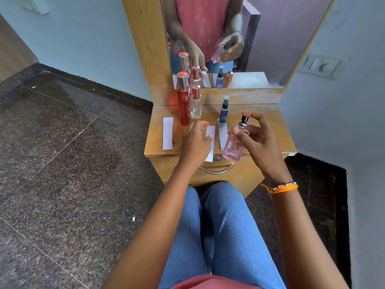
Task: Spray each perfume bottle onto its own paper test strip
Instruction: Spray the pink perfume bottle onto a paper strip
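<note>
Left hand (195, 140) covers lower left part of middle paper strip (210, 133); cannot tell if fingers touch it.
Right hand (258, 138) hides right side of pink bottle (234, 146).
Pink bottle covers lower end of right paper strip (222, 132).
Blue bottle (224, 110) stands on top end of same strip, hides it.
Red bottle (183, 101) looks blurry, red smear beside it.
Mirror (239, 38) cut off by top edge; words on shirt cut too.
Bottle labels too small to read.
</note>
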`<state>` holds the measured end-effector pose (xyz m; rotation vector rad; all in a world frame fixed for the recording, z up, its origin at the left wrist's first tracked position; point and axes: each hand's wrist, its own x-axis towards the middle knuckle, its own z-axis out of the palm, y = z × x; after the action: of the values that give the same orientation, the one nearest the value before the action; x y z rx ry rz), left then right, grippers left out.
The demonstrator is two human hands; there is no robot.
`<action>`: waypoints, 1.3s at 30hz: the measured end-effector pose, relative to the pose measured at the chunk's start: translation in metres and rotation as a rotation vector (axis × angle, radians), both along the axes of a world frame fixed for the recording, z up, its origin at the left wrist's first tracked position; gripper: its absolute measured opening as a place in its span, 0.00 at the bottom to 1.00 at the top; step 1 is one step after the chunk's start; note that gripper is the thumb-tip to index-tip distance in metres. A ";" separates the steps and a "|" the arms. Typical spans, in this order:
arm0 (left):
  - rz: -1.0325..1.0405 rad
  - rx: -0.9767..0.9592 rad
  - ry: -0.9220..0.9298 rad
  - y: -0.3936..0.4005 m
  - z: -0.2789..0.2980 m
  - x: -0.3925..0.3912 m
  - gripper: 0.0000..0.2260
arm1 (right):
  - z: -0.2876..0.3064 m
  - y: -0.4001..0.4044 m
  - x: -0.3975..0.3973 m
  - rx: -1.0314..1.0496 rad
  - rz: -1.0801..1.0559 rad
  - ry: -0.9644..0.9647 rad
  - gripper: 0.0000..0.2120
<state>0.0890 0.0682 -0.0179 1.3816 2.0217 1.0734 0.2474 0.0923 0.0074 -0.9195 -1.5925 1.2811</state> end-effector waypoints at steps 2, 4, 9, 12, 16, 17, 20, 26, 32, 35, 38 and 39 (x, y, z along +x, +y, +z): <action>-0.003 -0.105 0.177 0.009 -0.002 0.003 0.20 | -0.001 0.000 -0.001 -0.026 -0.009 0.043 0.17; 0.003 -0.169 0.309 0.013 -0.003 0.007 0.22 | -0.001 0.000 -0.002 -0.046 -0.007 0.065 0.17; 0.049 -0.140 0.313 0.016 -0.002 0.009 0.16 | -0.002 -0.001 -0.006 -0.073 0.014 0.078 0.15; 0.081 -0.061 0.209 0.014 -0.002 0.007 0.12 | -0.002 -0.004 -0.010 -0.114 0.029 0.137 0.12; 0.137 -0.001 -0.004 0.008 0.002 0.001 0.14 | 0.002 -0.007 -0.013 -0.227 0.100 0.288 0.12; 0.145 0.011 -0.047 0.006 0.005 -0.001 0.14 | 0.002 -0.008 -0.013 -0.257 0.126 0.323 0.13; 0.142 0.046 -0.111 0.000 0.011 -0.006 0.09 | 0.002 -0.011 -0.013 -0.354 0.214 0.426 0.16; 0.135 0.068 -0.215 -0.012 0.019 -0.007 0.09 | -0.007 -0.013 -0.015 -0.591 0.415 0.734 0.19; 0.114 0.071 -0.352 -0.017 0.022 -0.006 0.06 | -0.019 -0.014 -0.017 -0.643 0.459 0.839 0.30; 0.104 0.091 -0.379 -0.018 0.023 -0.005 0.05 | -0.022 -0.013 -0.017 -0.651 0.463 0.886 0.27; 0.093 0.101 -0.379 -0.020 0.025 -0.004 0.05 | -0.025 -0.012 -0.018 -0.686 0.487 0.921 0.31; 0.090 0.105 -0.372 -0.020 0.026 -0.004 0.05 | -0.027 -0.011 -0.018 -0.705 0.497 0.944 0.32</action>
<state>0.0851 0.0484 0.0078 1.0517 1.7889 1.3790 0.2290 0.0808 -0.0195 -0.1637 -0.6043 2.2549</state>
